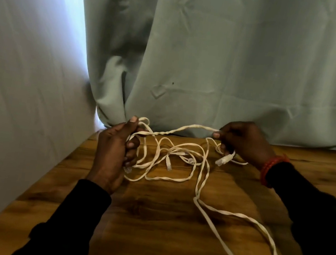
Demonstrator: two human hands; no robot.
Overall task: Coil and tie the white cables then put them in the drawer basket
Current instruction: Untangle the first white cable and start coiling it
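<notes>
Cables [181,148] are lying in a loose white tangle across the bench [149,222], with one long loop trailing toward five o'clock and several clear plugs [169,166] sitting in the middle of the heap. The left hand [114,152] is gripping a small bundle of turns at nine o'clock, its fingers [133,144] curling round the strands and the thumb pressing on top, probably so the coil already gathered is not springing apart. The right hand [244,142] is pinching a stretch of cable at two o'clock, a plug [225,158] hanging just below it. Between the two hands a twisted length is running raised above the wood, seemingly pulled out so the next turn can be laid onto the bundle without dragging the tangle along. A curtain [215,58] is hanging behind the bench at twelve o'clock. No drawer basket is showing, and no tie either, so coiling is judged to be at an early stage, with most of the cable lying loose.
</notes>
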